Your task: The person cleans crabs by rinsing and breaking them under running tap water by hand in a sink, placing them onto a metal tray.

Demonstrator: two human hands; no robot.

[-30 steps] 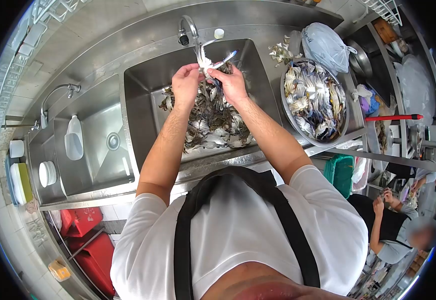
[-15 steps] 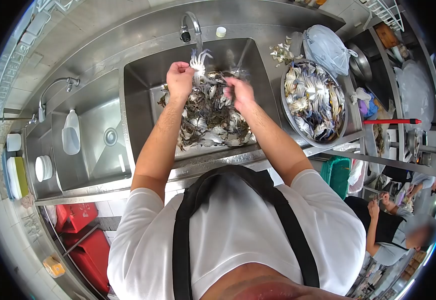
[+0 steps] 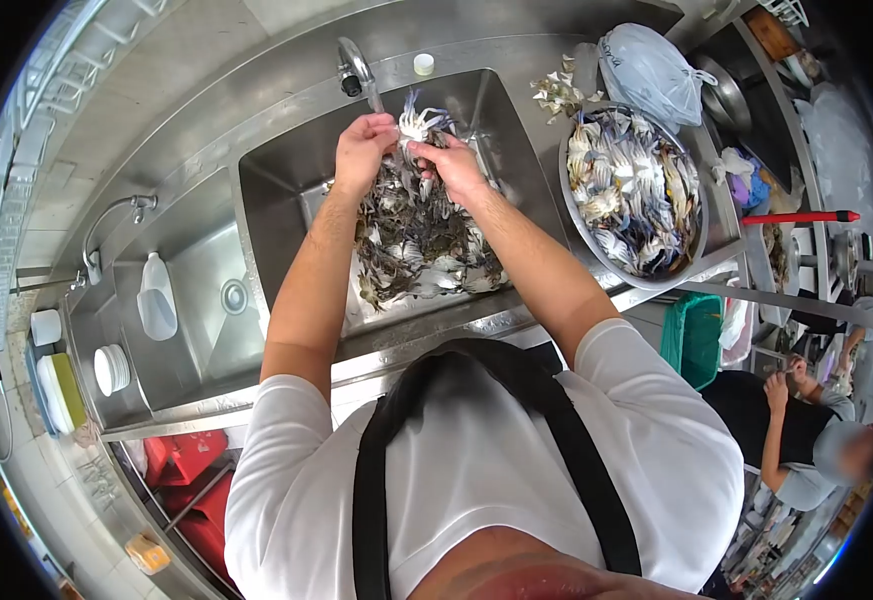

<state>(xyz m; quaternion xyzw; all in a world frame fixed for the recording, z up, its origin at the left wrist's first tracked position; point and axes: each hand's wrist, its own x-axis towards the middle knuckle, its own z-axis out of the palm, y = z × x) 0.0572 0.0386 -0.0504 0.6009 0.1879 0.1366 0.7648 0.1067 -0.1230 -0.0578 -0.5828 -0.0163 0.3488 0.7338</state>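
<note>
Both hands are over the large steel sink (image 3: 291, 180), just below its running tap (image 3: 356, 72). A pale crab piece with blue-tipped legs (image 3: 418, 122) is between them. My left hand (image 3: 364, 150) has its fingers closed at the left side of the piece. My right hand (image 3: 448, 168) grips it from the right, thumb on top. Beneath the hands lies a heap of dark and white crab pieces (image 3: 421, 245) in the sink.
To the right stands a round metal bowl (image 3: 704, 225) full of crab pieces, beside a tied plastic bag (image 3: 651, 75). A second sink (image 3: 191, 330) with a white plastic jug (image 3: 158, 300) is left. A green bin (image 3: 691, 340) and another person (image 3: 791, 430) are lower right.
My right hand, apart from the crab piece half a second ago, has come back to it and closed on it. The whole view has shifted slightly.
</note>
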